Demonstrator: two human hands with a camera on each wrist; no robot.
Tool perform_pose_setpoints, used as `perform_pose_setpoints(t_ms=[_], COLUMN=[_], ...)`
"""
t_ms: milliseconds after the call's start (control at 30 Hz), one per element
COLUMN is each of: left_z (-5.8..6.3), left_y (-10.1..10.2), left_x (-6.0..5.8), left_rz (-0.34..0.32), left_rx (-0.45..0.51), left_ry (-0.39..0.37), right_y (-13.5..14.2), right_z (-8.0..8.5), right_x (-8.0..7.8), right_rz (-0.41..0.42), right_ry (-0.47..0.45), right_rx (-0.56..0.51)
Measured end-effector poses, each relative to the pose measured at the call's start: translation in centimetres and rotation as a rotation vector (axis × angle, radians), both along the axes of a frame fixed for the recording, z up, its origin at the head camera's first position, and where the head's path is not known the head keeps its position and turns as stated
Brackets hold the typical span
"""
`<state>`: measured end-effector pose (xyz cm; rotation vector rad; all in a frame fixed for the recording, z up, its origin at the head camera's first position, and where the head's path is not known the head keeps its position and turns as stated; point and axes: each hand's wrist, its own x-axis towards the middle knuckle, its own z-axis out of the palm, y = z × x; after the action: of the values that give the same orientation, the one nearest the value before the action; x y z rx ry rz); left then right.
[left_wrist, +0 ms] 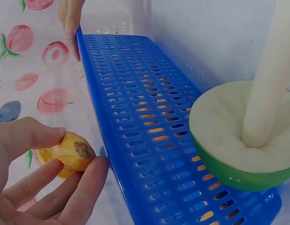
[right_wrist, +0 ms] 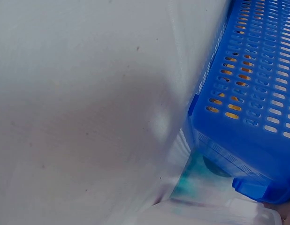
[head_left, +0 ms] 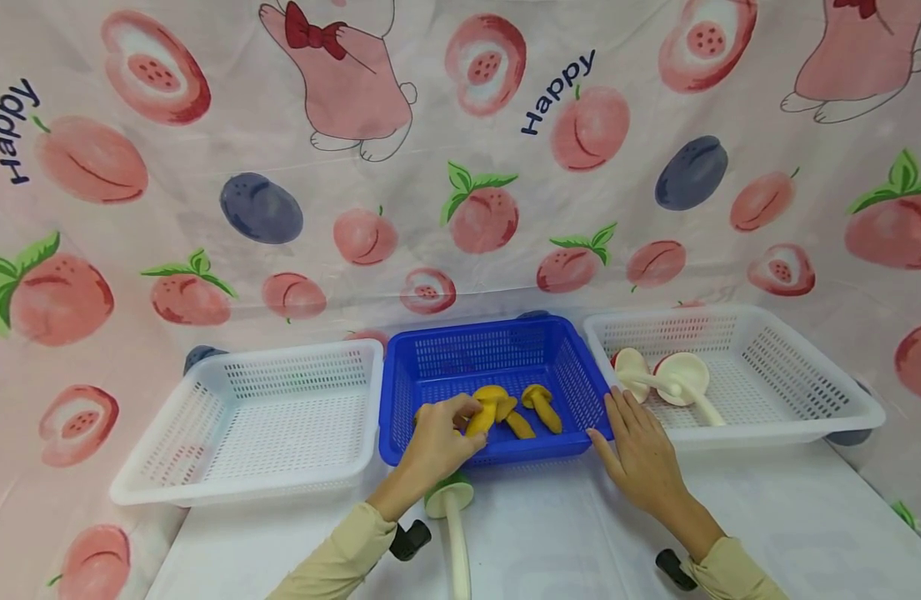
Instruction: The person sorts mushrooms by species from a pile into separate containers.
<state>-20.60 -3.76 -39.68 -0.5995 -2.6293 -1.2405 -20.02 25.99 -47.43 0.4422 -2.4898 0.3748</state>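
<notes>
My left hand (head_left: 439, 440) pinches a yellow toy mushroom (head_left: 484, 412) between thumb and fingers, over the near side of the blue basket (head_left: 498, 451). In the left wrist view the brownish stem end of that mushroom (left_wrist: 79, 152) shows between the fingertips. More yellow mushrooms (head_left: 541, 408) lie in the basket, partly hidden by the hand. With its fingers extended, my right hand (head_left: 646, 462) touches the basket's near right corner. On the table below the left hand lies a green-capped mushroom (head_left: 456, 533), its pale underside and long stem showing.
To the left stands a white perforated basket (head_left: 280, 485). Another white basket (head_left: 775, 430) on the right holds cream mushrooms (head_left: 681, 379) with red caps. A fruit-print cloth (head_left: 430, 192) hangs behind, and the table (head_left: 543, 533) has a white cover.
</notes>
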Motion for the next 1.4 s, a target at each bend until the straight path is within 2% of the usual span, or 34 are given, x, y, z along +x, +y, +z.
perform_pose_setpoints(t_ms=[333,567,933,1200,1400], left_z=[-0.1,-0.3,-1.2,-1.4,-2.1], left_y=[0.4,0.8,2.0,2.8,3.0], left_x=[-1.5,-2.5,-4.3,-5.3,-6.1], left_rz=[0.016,0.09,0.084,0.137,0.161], left_rx=[0.025,-0.045,-0.015,-0.057,-0.073], left_ry=[-0.04,-0.062,-0.156,-0.229,-0.269], right_y=[0.0,0.0,-0.1,-0.2,-0.1], right_z=[-0.1,0.1,0.4,0.3,0.1], right_x=[0.0,0.1,0.1,0.2,0.1], right_rz=[-0.002,0.0,0.008,0.008,0.006], right_ry=[-0.001,0.0,0.0,0.0,-0.003], right_rx=[-0.002,0.0,-0.005,-0.007,-0.008])
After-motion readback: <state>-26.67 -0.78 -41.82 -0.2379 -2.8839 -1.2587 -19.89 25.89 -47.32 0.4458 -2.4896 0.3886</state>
